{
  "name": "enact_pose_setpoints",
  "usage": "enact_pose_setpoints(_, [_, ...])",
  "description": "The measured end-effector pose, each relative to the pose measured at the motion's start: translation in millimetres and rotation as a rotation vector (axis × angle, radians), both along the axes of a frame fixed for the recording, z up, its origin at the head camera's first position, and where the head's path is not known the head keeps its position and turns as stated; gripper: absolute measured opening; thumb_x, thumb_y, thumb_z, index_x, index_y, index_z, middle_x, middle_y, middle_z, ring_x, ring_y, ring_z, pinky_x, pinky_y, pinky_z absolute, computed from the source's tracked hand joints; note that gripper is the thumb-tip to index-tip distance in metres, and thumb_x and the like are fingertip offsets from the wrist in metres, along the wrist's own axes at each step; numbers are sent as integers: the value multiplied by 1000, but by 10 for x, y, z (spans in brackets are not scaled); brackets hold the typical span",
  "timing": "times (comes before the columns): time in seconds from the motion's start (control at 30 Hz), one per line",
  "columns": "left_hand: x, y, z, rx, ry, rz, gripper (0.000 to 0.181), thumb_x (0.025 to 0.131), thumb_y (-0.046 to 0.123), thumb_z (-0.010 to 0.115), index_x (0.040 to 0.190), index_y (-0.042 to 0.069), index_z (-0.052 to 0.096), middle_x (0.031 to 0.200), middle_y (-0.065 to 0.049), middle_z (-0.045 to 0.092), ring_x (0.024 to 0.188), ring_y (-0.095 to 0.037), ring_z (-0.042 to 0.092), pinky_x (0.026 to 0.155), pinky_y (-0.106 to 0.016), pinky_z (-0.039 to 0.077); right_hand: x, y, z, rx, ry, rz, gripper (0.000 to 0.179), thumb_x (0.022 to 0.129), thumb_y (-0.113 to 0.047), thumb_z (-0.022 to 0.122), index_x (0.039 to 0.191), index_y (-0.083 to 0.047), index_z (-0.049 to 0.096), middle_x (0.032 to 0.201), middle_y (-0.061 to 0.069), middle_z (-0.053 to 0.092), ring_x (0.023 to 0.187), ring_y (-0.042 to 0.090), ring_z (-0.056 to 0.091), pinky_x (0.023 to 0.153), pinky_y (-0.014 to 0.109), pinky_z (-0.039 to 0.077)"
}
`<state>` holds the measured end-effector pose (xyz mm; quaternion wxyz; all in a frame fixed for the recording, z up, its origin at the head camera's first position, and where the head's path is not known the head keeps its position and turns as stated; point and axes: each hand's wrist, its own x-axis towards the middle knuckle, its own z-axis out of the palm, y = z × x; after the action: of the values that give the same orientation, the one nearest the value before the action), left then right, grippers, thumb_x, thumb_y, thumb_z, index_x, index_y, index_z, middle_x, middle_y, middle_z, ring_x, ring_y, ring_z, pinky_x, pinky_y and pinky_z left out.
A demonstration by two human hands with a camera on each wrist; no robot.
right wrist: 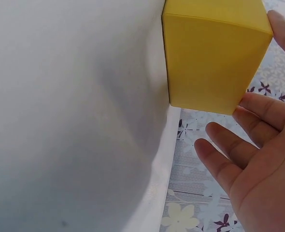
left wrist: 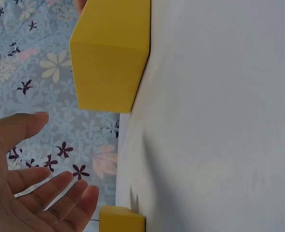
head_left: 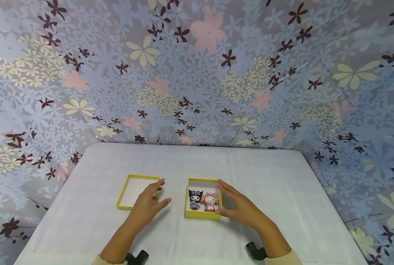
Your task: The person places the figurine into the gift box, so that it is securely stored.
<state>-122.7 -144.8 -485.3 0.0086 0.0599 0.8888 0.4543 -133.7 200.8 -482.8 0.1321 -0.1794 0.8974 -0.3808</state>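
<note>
A yellow open box [head_left: 203, 214] with a pale inside stands near the middle of the table. In it are a black-and-purple cartoon figurine [head_left: 195, 200] and a pink-and-white one [head_left: 210, 201] side by side. My right hand [head_left: 245, 209] is at the box's right side, thumb at the near corner and fingertips at the far corner, fingers extended. To the left lies a shallow yellow-rimmed lid [head_left: 125, 207], its pale inside facing up. Over the lid's right edge, partly hiding it, my left hand [head_left: 145, 202] is spread with nothing between thumb and fingers.
A white cloth covers the table [head_left: 270, 176]. Flower-patterned fabric [head_left: 197, 73] rises behind it and along both sides. Black wrist straps with camera mounts [head_left: 256, 251] sit at both wrists.
</note>
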Motion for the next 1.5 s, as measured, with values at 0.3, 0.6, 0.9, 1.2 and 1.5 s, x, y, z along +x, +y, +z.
enact_pose_setpoints(0.3, [-19, -114, -21, 5, -1, 20, 70, 89, 24, 79, 151, 13, 48, 145, -8, 57, 126, -26, 60, 97, -41, 56, -4, 16, -22, 1, -3, 1, 96, 82, -60, 76, 159, -23, 33, 167, -22, 15, 157, 25, 20, 120, 61, 30])
enact_pose_setpoints(0.6, [-42, -190, -64, -34, -29, 72, 66, 90, 23, 78, 148, 8, 51, 136, -9, 61, 116, -28, 65, 91, -39, 58, -5, 10, -38, -4, 6, 3, 95, 82, -61, 75, 159, -24, 34, 168, -21, 16, 157, 25, 20, 120, 62, 30])
enact_pose_setpoints(0.9, [-68, -209, -91, -43, -45, 103, 54, 89, 14, 78, 137, -1, 60, 122, -12, 66, 104, -24, 68, 87, -33, 59, -6, 6, -41, -11, 3, 7, 95, 82, -58, 76, 159, -24, 33, 167, -23, 15, 157, 24, 19, 120, 61, 29])
enact_pose_setpoints(1.2, [-95, -234, -142, -74, -58, 101, 48, 85, 9, 80, 130, -2, 65, 109, -10, 67, 97, -20, 68, 85, -34, 60, -3, 9, -45, -14, 1, -2, 94, 82, -55, 78, 159, -23, 34, 168, -21, 16, 157, 26, 20, 120, 62, 29])
enact_pose_setpoints(1.5, [-120, -276, -175, -75, -97, 100, 48, 83, 6, 81, 128, -1, 66, 107, -8, 69, 91, -16, 67, 78, -28, 57, 2, 4, -36, -33, -9, -3, 95, 82, -54, 79, 159, -23, 34, 168, -21, 16, 157, 26, 19, 120, 62, 29])
